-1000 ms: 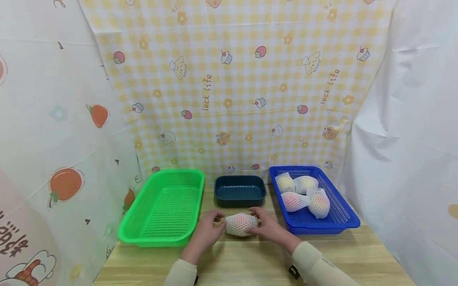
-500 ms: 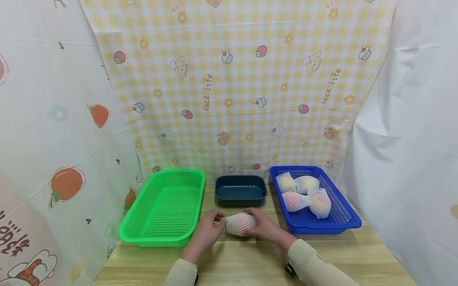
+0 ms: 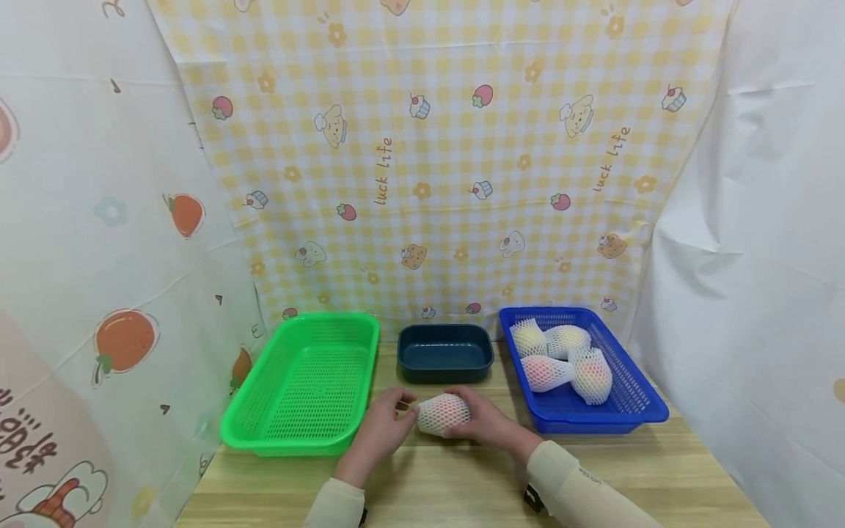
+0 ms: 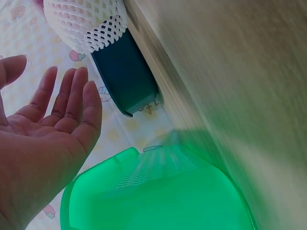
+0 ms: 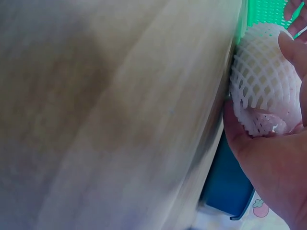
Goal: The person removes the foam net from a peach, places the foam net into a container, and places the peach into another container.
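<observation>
A pinkish fruit in a white foam net sleeve [image 3: 439,416] lies on the wooden table, in the middle of the head view. My right hand [image 3: 490,421] grips its right end, thumb in front and fingers behind. The right wrist view shows that thumb along the foam net [image 5: 264,72] and the sleeve's loose, gaping end near the palm. My left hand [image 3: 384,428] is at the fruit's other end with nothing in it. Seen from the left wrist, that hand's fingers [image 4: 76,98] are loosely extended, apart from the sleeve.
A green basket [image 3: 232,431] with slotted walls stands at left. Behind the fruit is a small dark teal tray [image 3: 445,375]. At right, a blue basket [image 3: 587,424] holds several foam-netted fruits [image 3: 590,375]. A checked cloth [image 3: 422,147] hangs behind the table.
My right hand has moved slightly left, further over the fruit's right end, and its fingers have closed round it. The left hand has hardly moved.
</observation>
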Demonstrator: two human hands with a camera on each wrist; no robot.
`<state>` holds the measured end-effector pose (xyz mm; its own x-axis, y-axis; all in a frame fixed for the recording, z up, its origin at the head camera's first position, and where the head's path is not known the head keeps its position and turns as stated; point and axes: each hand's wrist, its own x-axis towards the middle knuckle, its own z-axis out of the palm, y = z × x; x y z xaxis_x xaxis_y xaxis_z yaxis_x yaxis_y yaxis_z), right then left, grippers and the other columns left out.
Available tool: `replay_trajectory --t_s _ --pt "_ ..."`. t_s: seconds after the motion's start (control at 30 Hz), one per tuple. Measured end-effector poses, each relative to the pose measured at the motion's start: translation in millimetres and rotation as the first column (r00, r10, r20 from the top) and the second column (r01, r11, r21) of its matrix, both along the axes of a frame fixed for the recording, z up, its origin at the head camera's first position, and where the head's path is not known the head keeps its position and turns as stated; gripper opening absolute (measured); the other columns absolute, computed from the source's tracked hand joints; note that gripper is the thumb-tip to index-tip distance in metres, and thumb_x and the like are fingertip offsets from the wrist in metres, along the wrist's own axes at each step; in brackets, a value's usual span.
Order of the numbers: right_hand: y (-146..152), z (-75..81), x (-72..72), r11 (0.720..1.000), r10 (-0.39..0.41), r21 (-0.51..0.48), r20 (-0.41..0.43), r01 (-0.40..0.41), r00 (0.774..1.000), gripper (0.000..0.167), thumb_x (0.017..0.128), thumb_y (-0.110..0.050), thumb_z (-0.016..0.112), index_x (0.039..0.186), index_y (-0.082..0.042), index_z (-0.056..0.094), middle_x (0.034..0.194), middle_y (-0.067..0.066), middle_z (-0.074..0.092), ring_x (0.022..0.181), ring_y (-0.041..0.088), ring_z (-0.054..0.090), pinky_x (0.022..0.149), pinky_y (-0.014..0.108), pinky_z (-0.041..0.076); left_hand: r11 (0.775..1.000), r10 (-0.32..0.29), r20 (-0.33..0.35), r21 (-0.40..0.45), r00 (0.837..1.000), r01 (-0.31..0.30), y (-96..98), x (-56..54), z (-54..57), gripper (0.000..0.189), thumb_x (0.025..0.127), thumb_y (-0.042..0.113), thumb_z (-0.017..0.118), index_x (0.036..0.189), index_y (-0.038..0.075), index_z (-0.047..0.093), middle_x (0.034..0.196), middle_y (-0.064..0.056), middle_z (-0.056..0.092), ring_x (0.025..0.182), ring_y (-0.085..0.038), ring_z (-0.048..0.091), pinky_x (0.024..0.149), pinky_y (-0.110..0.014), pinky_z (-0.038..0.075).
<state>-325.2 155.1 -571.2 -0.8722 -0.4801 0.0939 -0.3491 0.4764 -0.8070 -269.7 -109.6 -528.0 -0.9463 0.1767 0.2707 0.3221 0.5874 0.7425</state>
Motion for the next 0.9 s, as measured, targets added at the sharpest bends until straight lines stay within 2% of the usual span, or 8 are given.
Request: replay_trajectory --t_s 0.13,0.27,0.4,0.53,0.73,0.9 --pt "-1 -0.5 1.9 1.0 -0.015 -0.006 -0.005 0.015 1.0 0.079 0.093 -0.028 0.093 0.157 -0.007 0.052 0.142 0.014 0.065 0.121 0.029 0.064 0.102 0.058 0.055 1.0 0.005 -0.001 -0.002 1.0 -0.005 0.5 0.0 0.0 0.021 0.104 0.018 0.076 0.121 0.007 0.075 0.121 -0.01 0.073 0.113 -0.034 0.071 0.094 -0.052 0.06" --pt "-1 3.1 5.7 0.999 -0.043 -0.021 -0.019 0.042 0.999 0.072 0.093 -0.028 0.093 0.152 -0.014 0.055 0.139 0.015 0.066 0.116 0.03 0.066 0.096 0.055 0.058 1.0 0.011 -0.005 -0.006 1.0 -0.011 0.7 -0.5 -1.7 0.02 0.103 0.02 0.077 0.12 0.009 0.075 0.122 -0.009 0.073 0.113 -0.034 0.071 0.093 -0.051 0.06" --pt "2 11.6 9.8 0.996 -0.088 -0.038 -0.057 0.085 0.994 0.069 0.091 -0.028 0.094 0.149 -0.019 0.058 0.136 0.016 0.068 0.111 0.031 0.067 0.091 0.053 0.058 1.0 0.01 -0.026 -0.002 1.0 -0.011 1.9 -1.4 -2.3 0.018 0.103 0.019 0.077 0.118 0.01 0.076 0.121 -0.009 0.073 0.112 -0.033 0.072 0.093 -0.05 0.061" --pt "6 23.8 15.5 0.992 -0.111 -0.069 -0.063 0.107 0.992 0.07 0.092 -0.027 0.094 0.151 -0.018 0.059 0.139 0.019 0.067 0.112 0.033 0.067 0.093 0.054 0.058 1.0 0.019 -0.027 0.014 0.999 -0.018 3.6 -1.1 -0.9 0.017 0.103 0.016 0.076 0.118 0.009 0.076 0.119 -0.008 0.074 0.109 -0.028 0.072 0.093 -0.05 0.06" --pt "16 41.4 24.5 0.99 -0.088 -0.115 -0.035 0.083 0.996 0.071 0.095 -0.03 0.091 0.155 -0.015 0.057 0.143 0.017 0.065 0.116 0.033 0.065 0.094 0.049 0.058 0.997 0.011 -0.01 0.074 1.0 -0.01 3.8 -0.6 2.4 0.009 0.105 0.011 0.073 0.114 0.011 0.075 0.113 -0.003 0.072 0.107 -0.022 0.069 0.092 -0.044 0.06" --pt "24 52.1 32.0 0.99 -0.052 -0.131 -0.004 0.051 0.999 0.071 0.097 -0.032 0.089 0.158 -0.019 0.056 0.142 0.015 0.065 0.115 0.03 0.066 0.09 0.042 0.058 0.991 -0.044 -0.013 0.124 0.999 0.045 3.8 -1.4 4.7 0.003 0.108 0.017 0.074 0.111 0.016 0.075 0.109 0.003 0.072 0.103 -0.018 0.069 0.091 -0.038 0.061"
